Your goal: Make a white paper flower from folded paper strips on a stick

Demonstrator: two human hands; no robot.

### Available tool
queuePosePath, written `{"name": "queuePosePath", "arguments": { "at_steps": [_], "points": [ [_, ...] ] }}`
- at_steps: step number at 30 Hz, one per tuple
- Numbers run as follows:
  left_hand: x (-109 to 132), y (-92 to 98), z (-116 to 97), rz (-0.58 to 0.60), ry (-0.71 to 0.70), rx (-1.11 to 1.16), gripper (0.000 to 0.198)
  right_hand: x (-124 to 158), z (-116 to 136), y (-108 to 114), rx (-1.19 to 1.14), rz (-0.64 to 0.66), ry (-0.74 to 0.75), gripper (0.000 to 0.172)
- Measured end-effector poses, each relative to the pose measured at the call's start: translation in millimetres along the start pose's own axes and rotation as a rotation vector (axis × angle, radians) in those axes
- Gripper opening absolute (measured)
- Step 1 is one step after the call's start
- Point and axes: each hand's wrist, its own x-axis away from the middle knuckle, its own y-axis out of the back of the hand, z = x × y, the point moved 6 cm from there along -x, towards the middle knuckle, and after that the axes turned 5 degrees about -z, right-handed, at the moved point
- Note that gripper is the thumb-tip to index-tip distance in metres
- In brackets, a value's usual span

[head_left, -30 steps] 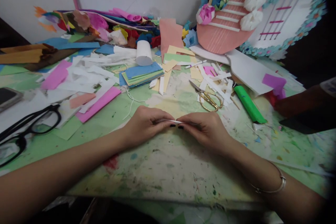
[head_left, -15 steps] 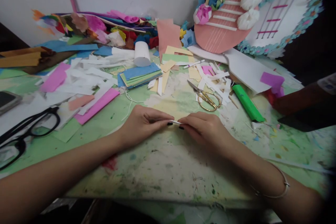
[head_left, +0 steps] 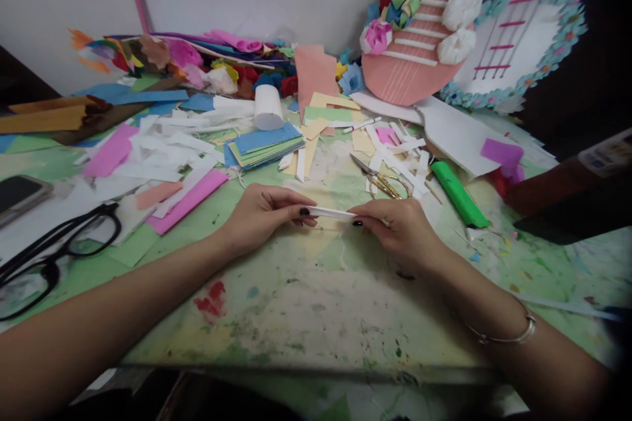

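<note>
A thin white paper strip [head_left: 330, 212] is stretched level between my two hands, just above the table. The fingertips of my left hand [head_left: 269, 217] pinch one end of it. At the other end, my right hand [head_left: 399, 227] pinches it between thumb and fingers. Both hands have dark nails, and the fingers hide the strip's ends. Gold-handled scissors [head_left: 390, 185] lie just beyond my right hand. A stack of blue and green paper pieces [head_left: 266, 145] lies beyond my left hand.
Black glasses [head_left: 93, 230] and a phone [head_left: 22, 194] lie at the left. White paper scraps [head_left: 168, 145] spread behind them. A white roll [head_left: 268, 107] stands farther back. Green-wrapped stick [head_left: 459, 194] and dark bottle [head_left: 567, 187] are at right. A pink paper guitar [head_left: 409, 79] leans on the wall.
My hands have moved apart, so more of the white strip shows between them. The right hand has risen slightly and now overlaps the scissors' handles. The view has shifted slightly.
</note>
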Motion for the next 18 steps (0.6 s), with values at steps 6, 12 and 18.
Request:
{"name": "queuePosePath", "arguments": {
  "at_steps": [6, 12, 18],
  "points": [
    [-5.5, 4.8, 3.4, -0.006, 0.007, 0.081, 0.019, -2.2, -10.8, 0.6, -0.049, 0.029, -0.086, 0.035],
    [-8.5, 16.0, 0.2, -0.153, -0.036, 0.103, 0.022, -3.0, -13.0, -4.2, -0.186, -0.001, -0.227, 0.027],
    [-7.2, 20.9, -0.1, -0.244, -0.033, 0.454, 0.029, -14.2, -0.1, -18.0, -0.367, -0.023, -0.336, 0.023]
  ]
}}
